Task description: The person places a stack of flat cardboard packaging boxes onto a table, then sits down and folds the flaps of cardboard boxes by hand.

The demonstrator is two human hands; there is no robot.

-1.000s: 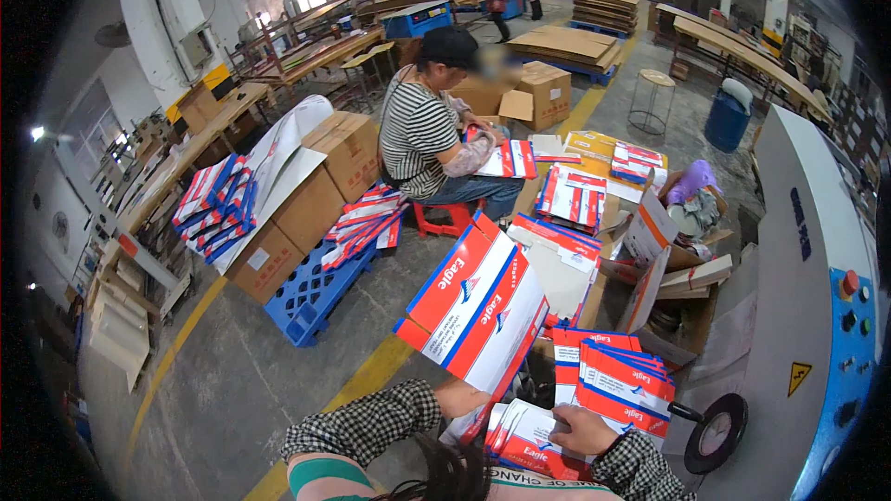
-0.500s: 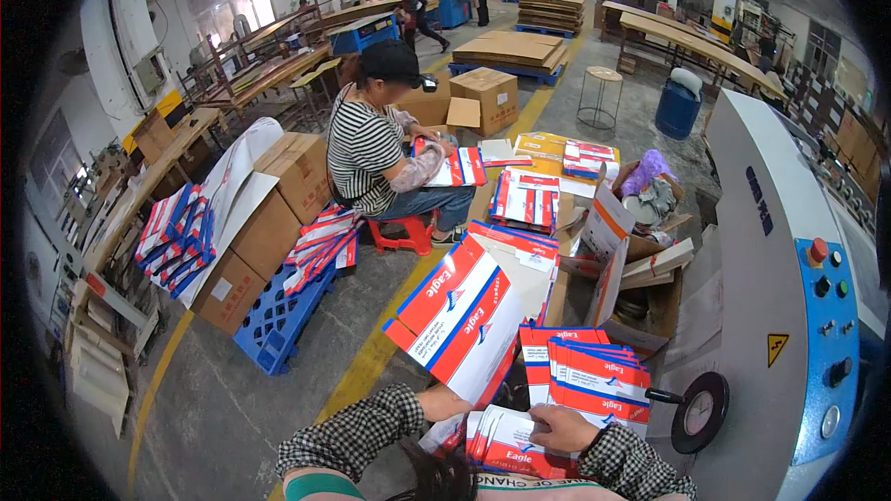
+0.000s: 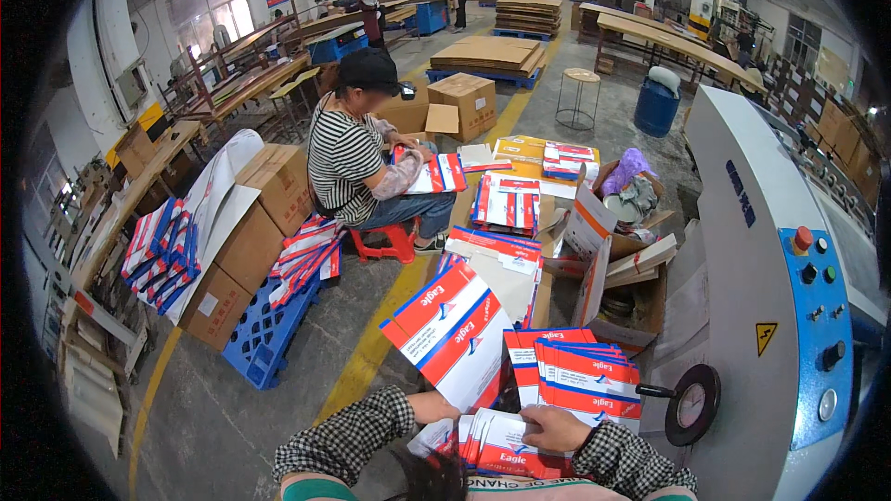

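My left hand (image 3: 432, 406) grips the lower edge of a large red, white and blue printed card sheet (image 3: 452, 339), which tilts up and away from me; some of its fingers are hidden. Close by on the right, my right hand (image 3: 555, 428) is closed over the upper edge of a fanned stack of smaller printed pieces (image 3: 497, 445) in front of my body. Beyond that hand lies another overlapping pile of red, white and blue printed cards (image 3: 589, 373).
A co-worker in a striped top (image 3: 348, 153) sits on a red stool (image 3: 385, 241), handling similar prints. A grey machine with a blue control panel (image 3: 819, 315) and handwheel (image 3: 691, 405) stands at right. Open cartons (image 3: 617, 311) are ahead, a blue pallet (image 3: 269, 334) to the left.
The whole view has shifted slightly, so surroundings sit further left. The large sheet in my left hand has dipped a little. Both hands keep their holds. A standing person in the background has moved.
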